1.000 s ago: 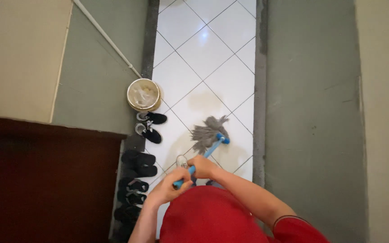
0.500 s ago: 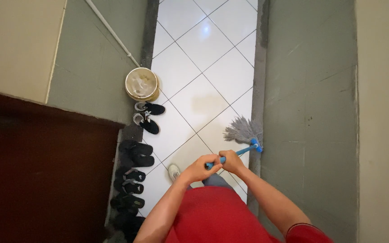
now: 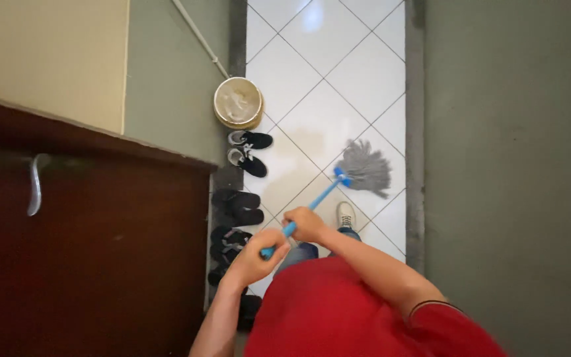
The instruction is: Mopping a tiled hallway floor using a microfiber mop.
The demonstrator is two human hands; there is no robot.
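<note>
Both hands grip the blue mop handle (image 3: 312, 203), which runs diagonally from the lower left up to the grey string mop head (image 3: 366, 168). The left hand (image 3: 257, 257) is closed around the near end of the handle, fingers wrapped together on it; the right hand (image 3: 306, 224) is clamped on the shaft just above, fingers curled over the top. The mop head rests flat on the white tiled floor (image 3: 328, 73), near the floor's right edge, close to but apart from the grey skirting strip (image 3: 415, 132) that borders the green wall. One light-coloured shoe (image 3: 345, 214) of the person stands on the tiles just below the mop head. Along the floor's left edge stand a round beige bin (image 3: 238, 102), a pair of black sneakers (image 3: 249, 150) and, below them, a row of dark sandals (image 3: 236, 207); a dark wooden door (image 3: 87, 251) fills the lower left. Judged from this posture, the step in hand is a wiping stroke across the tiles. A stroke toward the left edge would call for keeping the strands flat on the tile and stopping short of the footwear.
</note>
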